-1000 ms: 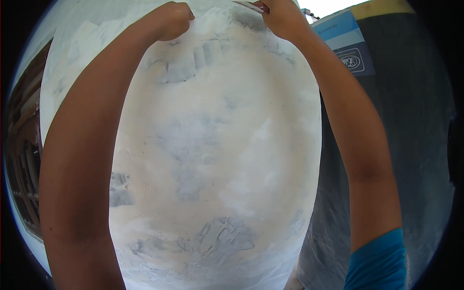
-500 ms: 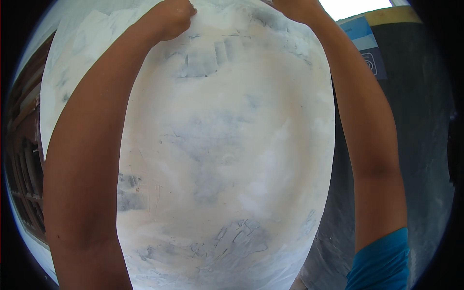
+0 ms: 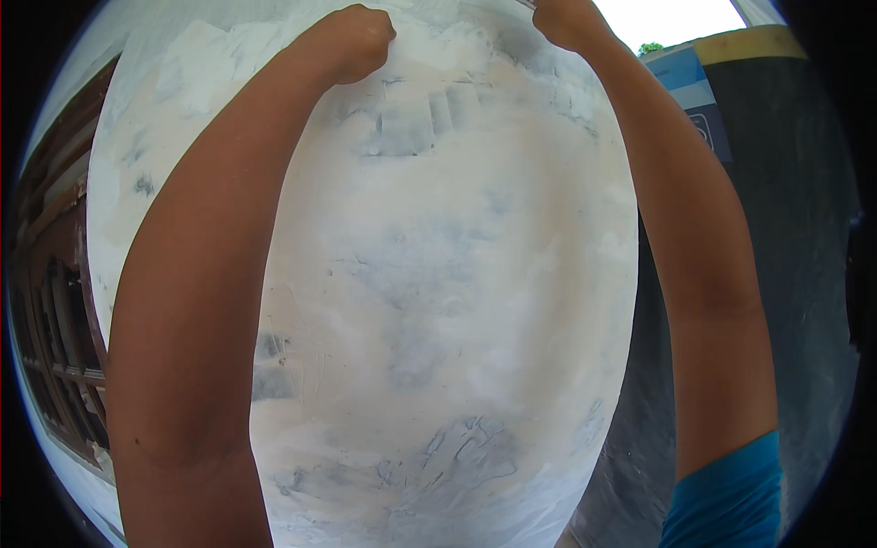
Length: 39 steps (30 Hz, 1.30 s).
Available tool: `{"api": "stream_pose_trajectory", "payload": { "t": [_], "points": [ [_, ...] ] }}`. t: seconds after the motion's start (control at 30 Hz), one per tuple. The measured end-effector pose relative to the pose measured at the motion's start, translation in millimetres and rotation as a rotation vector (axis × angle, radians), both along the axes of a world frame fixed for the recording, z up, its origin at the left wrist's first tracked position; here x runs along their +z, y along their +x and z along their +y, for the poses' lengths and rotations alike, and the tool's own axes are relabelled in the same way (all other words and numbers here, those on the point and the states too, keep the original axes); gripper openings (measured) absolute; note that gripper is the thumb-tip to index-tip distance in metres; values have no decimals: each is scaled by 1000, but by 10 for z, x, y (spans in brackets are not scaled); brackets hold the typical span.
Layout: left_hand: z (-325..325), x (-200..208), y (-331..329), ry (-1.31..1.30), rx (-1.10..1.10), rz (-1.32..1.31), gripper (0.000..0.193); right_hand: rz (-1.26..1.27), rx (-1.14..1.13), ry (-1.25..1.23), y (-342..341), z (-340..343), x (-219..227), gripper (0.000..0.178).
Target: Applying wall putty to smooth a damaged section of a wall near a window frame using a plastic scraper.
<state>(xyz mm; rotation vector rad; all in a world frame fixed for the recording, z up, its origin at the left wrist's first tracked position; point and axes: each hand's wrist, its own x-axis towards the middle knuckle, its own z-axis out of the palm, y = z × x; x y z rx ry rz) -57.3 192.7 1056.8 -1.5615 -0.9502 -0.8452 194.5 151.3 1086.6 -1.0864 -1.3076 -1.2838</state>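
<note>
A wall (image 3: 438,274) fills the middle of the head view, coated unevenly in white and cream with grey smears and scraped patches. Both my arms reach up it. My left hand (image 3: 359,44) is closed in a fist against the upper part of the wall; whatever its fingers hold, if anything, is hidden. My right hand (image 3: 573,22) is closed too, near the top edge of the picture and to the right of the left hand. A thin sliver of something pale shows beside its fingers, cut off by the frame, so its kind cannot be made out.
A dark brown wooden slatted frame (image 3: 59,283) stands at the far left. On the right, beyond the wall's edge, is a dark grey surface (image 3: 776,228) with a yellowish top band. A blue poster (image 3: 683,78) hangs there. Bright sky (image 3: 671,20) shows above it.
My left hand now appears lower and further right, still closed. The right hand also sits slightly lower and further right. The wall has shifted the same way in the view.
</note>
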Motion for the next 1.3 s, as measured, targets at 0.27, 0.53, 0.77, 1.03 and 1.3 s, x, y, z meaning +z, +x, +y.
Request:
{"api": "stream_pose_trajectory", "payload": {
  "t": [0.27,0.53,0.77,1.03,1.3],
  "points": [
    [200,34,-295,66,-75,-14,42,-215,50,-63,-500,273,-882,35],
    [305,76,-175,123,-100,57,41,-118,-76,-2,-405,586,-413,36],
    [230,-7,-132,64,-143,0,43,-224,99,117,-265,196,-628,38],
    [134,-10,-175,-21,-60,-34,61,-189,-86,6,-713,577,-347,44],
    [18,-23,-117,-116,-94,-36,62,-189,54,15,-444,-69,-104,41]
  ]
}}
